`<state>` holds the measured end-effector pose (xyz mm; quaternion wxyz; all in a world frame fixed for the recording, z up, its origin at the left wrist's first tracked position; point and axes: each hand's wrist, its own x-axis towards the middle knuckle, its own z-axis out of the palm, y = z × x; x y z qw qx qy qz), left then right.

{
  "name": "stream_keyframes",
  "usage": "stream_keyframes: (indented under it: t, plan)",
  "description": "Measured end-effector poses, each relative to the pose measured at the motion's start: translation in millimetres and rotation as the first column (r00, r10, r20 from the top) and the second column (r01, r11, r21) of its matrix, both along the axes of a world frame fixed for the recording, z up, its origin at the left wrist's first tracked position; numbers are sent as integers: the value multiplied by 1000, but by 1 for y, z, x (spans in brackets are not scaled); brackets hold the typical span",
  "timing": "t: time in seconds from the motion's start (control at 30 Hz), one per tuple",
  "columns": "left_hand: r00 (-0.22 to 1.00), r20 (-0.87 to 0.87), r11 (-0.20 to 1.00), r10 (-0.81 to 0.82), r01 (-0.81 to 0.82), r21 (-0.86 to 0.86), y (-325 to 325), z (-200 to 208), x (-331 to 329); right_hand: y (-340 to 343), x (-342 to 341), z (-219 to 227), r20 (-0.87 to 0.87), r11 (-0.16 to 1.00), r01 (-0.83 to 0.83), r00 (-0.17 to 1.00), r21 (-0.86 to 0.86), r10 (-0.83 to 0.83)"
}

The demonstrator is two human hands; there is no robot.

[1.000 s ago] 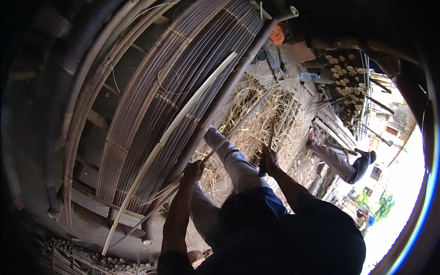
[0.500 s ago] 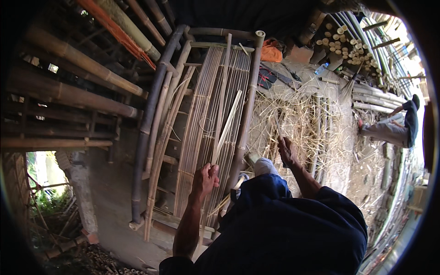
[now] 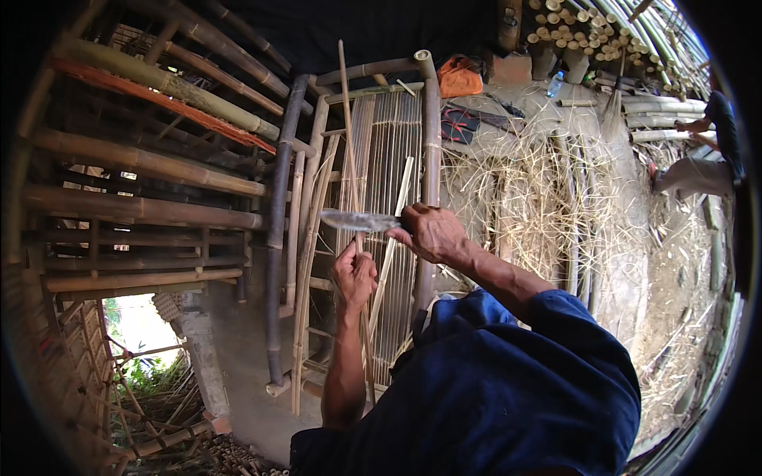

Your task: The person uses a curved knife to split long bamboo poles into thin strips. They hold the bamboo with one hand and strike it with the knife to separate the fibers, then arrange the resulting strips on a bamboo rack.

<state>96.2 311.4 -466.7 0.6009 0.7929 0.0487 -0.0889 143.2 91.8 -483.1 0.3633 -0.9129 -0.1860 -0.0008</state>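
In my left hand (image 3: 355, 278) I grip a long thin bamboo strip (image 3: 348, 135), its far end reaching past the frame and its near end running back beside my forearm. My right hand (image 3: 433, 233) is closed round the handle of a knife (image 3: 357, 220). The broad blade, a little blurred, points left and crosses the strip just beyond my left fingers. Below both hands lies a bamboo bench (image 3: 431, 151) with a bed of narrow slats (image 3: 393, 182). A paler loose strip (image 3: 406, 181) rests slantwise on those slats.
Bamboo shavings (image 3: 508, 190) litter the ground to the right. An orange bag (image 3: 460, 77), a dark bag (image 3: 458, 124) and a water bottle (image 3: 555, 84) lie beyond. Stacked bamboo poles (image 3: 587, 32) fill the far right. Another person (image 3: 706, 159) is at the right edge. Thick bamboo rails (image 3: 159, 208) stand left.
My right hand has brought the knife from the right, over the shavings, across to the bamboo strip. The strip has swung leftward at its far end, still in my left hand. The view has shifted.
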Motion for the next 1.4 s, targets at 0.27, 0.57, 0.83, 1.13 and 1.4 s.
stream_keyframes:
  t: [0.27, 0.57, 0.83, 1.13, 1.4]
  plan:
    - [994, -6, 992, 107, -107, -65, -37, 28, -3, 10, -46, 0, 37, 996, -72, 997, 60, 69]
    - [972, 130, 974, -197, 179, 139, 32, 31, -70, 20, 24, -6, 2, 975, 220, 975, -19, -220]
    - [963, 104, 926, -249, 205, 316, 100, 43, -180, 3, 106, 12, 65, 910, 414, 909, -31, -412]
    - [963, -14, 916, -270, 261, 305, 110, 51, -195, -58, 177, 10, 134, 803, 593, 802, -64, -582]
    - [982, -38, 983, -186, 186, 7, 75, 38, -144, -105, 141, -4, 279, 826, 555, 812, -99, -513]
